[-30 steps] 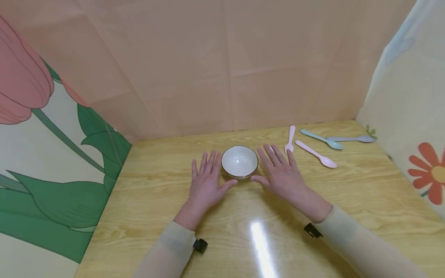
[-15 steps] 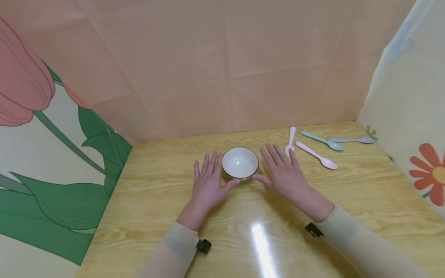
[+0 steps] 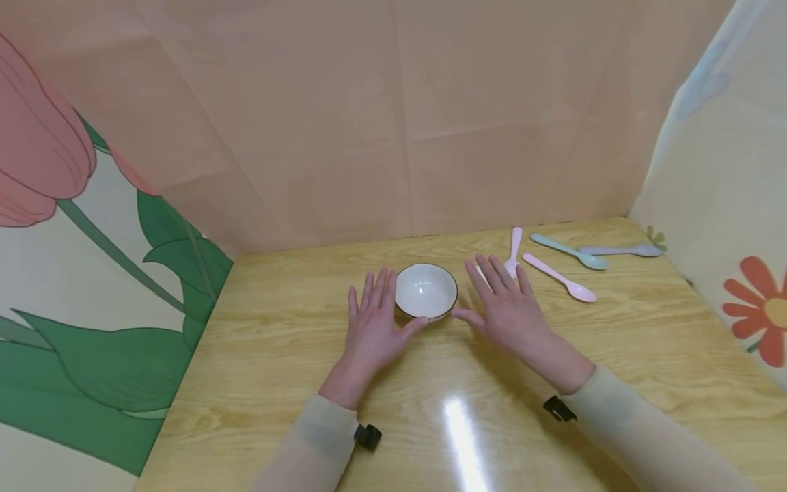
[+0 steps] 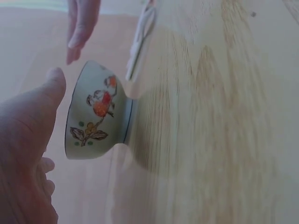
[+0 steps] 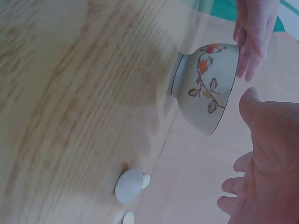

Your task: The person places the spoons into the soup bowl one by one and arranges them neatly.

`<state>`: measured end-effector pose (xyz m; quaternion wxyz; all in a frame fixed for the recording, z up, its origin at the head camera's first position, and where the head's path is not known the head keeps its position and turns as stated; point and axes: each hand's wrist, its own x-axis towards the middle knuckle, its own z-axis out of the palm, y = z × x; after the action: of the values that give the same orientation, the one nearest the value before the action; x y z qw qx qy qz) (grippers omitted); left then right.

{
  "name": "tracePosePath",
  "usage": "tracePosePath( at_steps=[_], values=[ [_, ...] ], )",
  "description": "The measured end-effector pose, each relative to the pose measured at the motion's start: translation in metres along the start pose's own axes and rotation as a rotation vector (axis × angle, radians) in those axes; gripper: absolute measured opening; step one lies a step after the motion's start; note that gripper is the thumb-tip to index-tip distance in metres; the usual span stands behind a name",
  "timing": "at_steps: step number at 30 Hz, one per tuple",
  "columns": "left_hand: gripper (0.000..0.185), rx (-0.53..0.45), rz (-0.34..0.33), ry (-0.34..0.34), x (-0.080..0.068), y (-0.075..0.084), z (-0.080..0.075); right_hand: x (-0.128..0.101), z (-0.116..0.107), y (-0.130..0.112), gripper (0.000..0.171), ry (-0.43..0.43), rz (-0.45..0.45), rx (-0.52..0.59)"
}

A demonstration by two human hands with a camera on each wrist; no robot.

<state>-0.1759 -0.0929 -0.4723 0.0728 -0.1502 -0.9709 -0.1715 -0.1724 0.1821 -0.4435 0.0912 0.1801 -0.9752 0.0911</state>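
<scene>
A small white bowl with a dark rim stands on the wooden table. The wrist views show a painted fruit-and-leaf sprig on the bowl's outside. My left hand lies flat just left of it, fingers straight, thumb reaching to the bowl's near side. To the bowl's right, my right hand lies flat the same way. In the wrist views a narrow gap shows between each thumb and the bowl. Neither hand holds anything.
Several plastic spoons lie at the back right: a pink spoon by my right fingertips, another pink spoon, a teal spoon and a lavender spoon. Papered walls close in the back, left and right.
My left hand has edged slightly right, toward the bowl. The right hand and the bowl have hardly moved. The view has shifted a little.
</scene>
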Motion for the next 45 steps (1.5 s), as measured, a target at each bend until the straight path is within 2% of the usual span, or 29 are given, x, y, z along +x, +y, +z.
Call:
tracePosePath(
  at_steps=[13,20,28,37,45],
  values=[
    [0.116,-0.040,-0.017,0.000,0.004,0.002,0.006,-0.002,-0.001,0.009,0.095,0.019,0.009,0.010],
    [0.116,-0.070,-0.031,-0.010,0.005,0.004,0.008,-0.004,-0.001,0.016,0.095,0.002,0.032,0.004],
    [0.115,-0.111,-0.018,0.019,0.007,0.004,0.013,-0.007,-0.003,0.023,0.095,-0.007,0.057,0.016],
    [0.119,-0.162,-0.047,0.010,0.010,0.003,0.019,-0.008,-0.002,0.031,0.096,-0.005,0.066,-0.007],
    [0.120,-0.197,-0.051,0.020,0.013,0.000,0.024,-0.008,0.007,0.040,0.097,0.006,0.078,-0.013]
  ],
)
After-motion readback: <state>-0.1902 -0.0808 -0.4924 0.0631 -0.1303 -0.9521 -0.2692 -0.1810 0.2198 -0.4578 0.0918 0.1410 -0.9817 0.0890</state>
